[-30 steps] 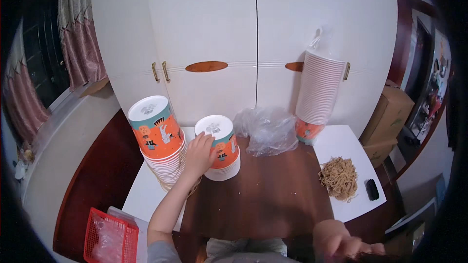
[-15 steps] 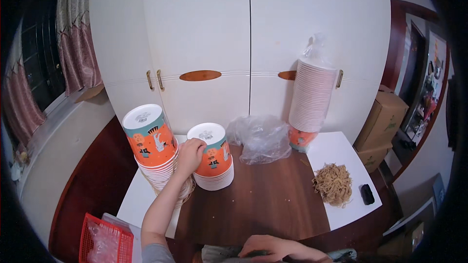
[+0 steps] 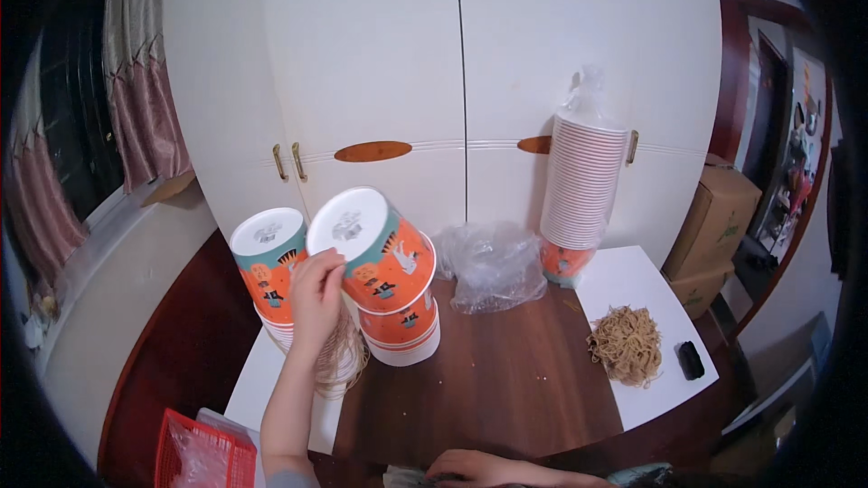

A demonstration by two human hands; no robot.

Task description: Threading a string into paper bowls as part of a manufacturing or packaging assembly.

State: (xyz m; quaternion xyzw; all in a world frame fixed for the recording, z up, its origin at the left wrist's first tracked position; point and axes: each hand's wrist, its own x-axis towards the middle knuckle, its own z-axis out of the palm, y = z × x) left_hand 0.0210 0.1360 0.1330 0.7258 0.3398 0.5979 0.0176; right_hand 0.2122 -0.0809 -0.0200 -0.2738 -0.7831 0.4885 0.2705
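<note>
My left hand (image 3: 316,294) is closed on an upside-down orange paper bucket (image 3: 384,267) with a teal band and white base, gripping it near the base edge. This bucket is tilted and lifted partly off a shorter stack of nested paper buckets (image 3: 402,334) on the brown tabletop. Just left of my left hand stands a taller stack of the same buckets (image 3: 265,276), also upside down. Beside it lies a bundle of thin tan strands (image 3: 342,361). My right hand (image 3: 470,467) rests at the table's near edge, its fingers mostly cut off by the lower rim of the picture.
Clear crumpled plastic (image 3: 495,271) lies at the back middle. Behind it to the right stands a tall bagged bucket stack (image 3: 583,185). A tan tangle of strands (image 3: 626,346) and a small black object (image 3: 691,361) lie at right. A red basket (image 3: 203,452) sits lower left.
My left hand has raised the top bucket from the shorter stack and tipped it leftward. My right hand has sunk slightly toward the lower edge. The view has shifted a little.
</note>
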